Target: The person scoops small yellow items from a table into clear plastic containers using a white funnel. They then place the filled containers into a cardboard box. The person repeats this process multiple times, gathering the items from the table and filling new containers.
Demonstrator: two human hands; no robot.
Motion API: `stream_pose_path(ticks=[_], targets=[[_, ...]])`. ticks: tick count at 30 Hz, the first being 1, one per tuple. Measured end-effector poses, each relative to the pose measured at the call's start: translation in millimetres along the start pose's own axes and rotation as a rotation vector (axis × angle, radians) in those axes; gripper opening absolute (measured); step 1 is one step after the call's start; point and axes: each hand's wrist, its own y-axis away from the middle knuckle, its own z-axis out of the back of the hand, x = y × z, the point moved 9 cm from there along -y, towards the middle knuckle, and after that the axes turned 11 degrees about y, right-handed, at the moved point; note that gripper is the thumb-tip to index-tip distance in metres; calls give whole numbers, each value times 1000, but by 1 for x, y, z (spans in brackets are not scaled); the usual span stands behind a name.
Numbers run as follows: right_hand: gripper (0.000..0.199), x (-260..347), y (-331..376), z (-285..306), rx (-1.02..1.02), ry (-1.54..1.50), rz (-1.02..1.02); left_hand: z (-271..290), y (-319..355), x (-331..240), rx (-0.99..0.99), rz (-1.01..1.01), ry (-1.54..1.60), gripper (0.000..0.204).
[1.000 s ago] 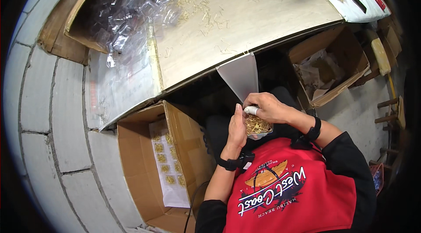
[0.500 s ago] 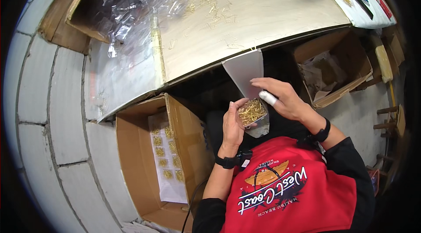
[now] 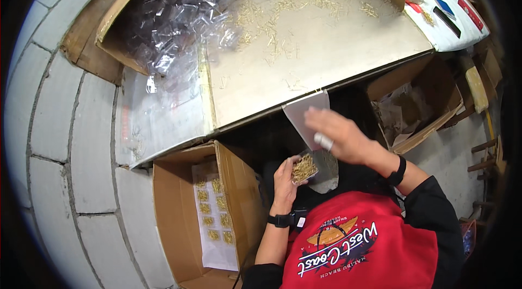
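Holding a small clear plastic box [image 3: 303, 181], the left hand [image 3: 284, 182] curls round its near-left side, fingers narrowed to the box's width. Clock below is centred on this box. Box sits over the lap, tilted, packed with bent gold-coloured wire pieces [image 3: 304, 167] up to about rim level; looks uncovered, though a clear lid would be hard to see.

Right hand [image 3: 341, 135]: between 1 and 2 o'clock, apart from the box, fingers extended, nothing visible in its grasp. Blurred. White wrap [image 3: 323, 141] on 1 digit. White hanging panel [image 3: 297, 112] at 12, below the worktop [image 3: 244, 85] edge, partly behind that hand.

Further out: loose wire pieces [image 3: 283, 14] scattered on the worktop toward 12; heap of clear boxes [image 3: 185, 22] at 11; open carton [image 3: 429, 127] at 2. At 8, another carton [image 3: 239, 188] holds a white sheet [image 3: 220, 259] bearing gold-coloured bundles [image 3: 205, 208] in 2 columns.

Risks, judged: more tilt could spill the top wires into the lap. Squeezing thin walls could flex the box and loosen the grip. A knock from the right hand might tip it; the wrap could snag wire ends.
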Motion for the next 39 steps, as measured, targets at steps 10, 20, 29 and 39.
stream_pose_path(ticks=[10, 20, 29, 39], targets=[[48, -58, -79, -47, 16, 361, -143, 17, -60, 61, 8, 118, 29, 43], [34, -5, 27, 16, 12, 43, -106, -19, -71, 65, -21, 160, 5, 40], [26, -25, 71, 0, 106, -147, -266, -25, -20, 50, 147, 245, -85, 24], [31, 6, 48, -11, 37, -195, -101, -65, 12, -4, 296, 122, 185, 38]])
